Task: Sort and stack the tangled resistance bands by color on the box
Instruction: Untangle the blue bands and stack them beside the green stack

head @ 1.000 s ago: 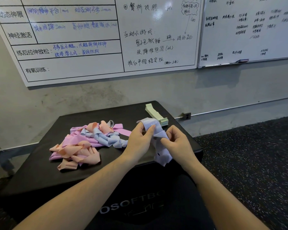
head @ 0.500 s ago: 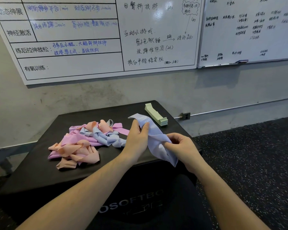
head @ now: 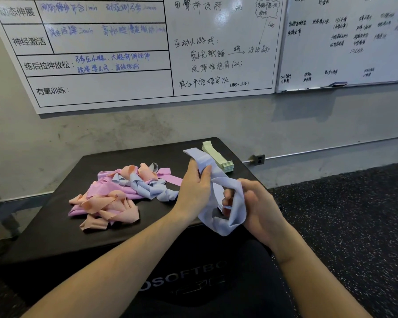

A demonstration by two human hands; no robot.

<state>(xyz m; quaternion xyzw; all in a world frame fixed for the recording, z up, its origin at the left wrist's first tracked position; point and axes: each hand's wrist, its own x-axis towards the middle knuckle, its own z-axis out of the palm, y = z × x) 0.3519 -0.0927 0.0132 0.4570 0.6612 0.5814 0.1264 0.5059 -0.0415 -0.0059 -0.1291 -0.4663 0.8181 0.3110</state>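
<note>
Only the flat green band stack (head: 218, 156) is sorted; beside it, your hands, left (head: 194, 187) and right (head: 260, 208), grip one pale blue elastic band (head: 225, 200); tangled pink, peach and blue pile (head: 122, 193) remains.

Dim, whiteboard (head: 225, 24) glare, perhaps edge-warped

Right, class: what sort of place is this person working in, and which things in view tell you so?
Most likely a gym or training studio. The whiteboard on the wall lists timed exercises, the floor is speckled rubber matting, and resistance bands lie heaped on a padded black box.
</note>
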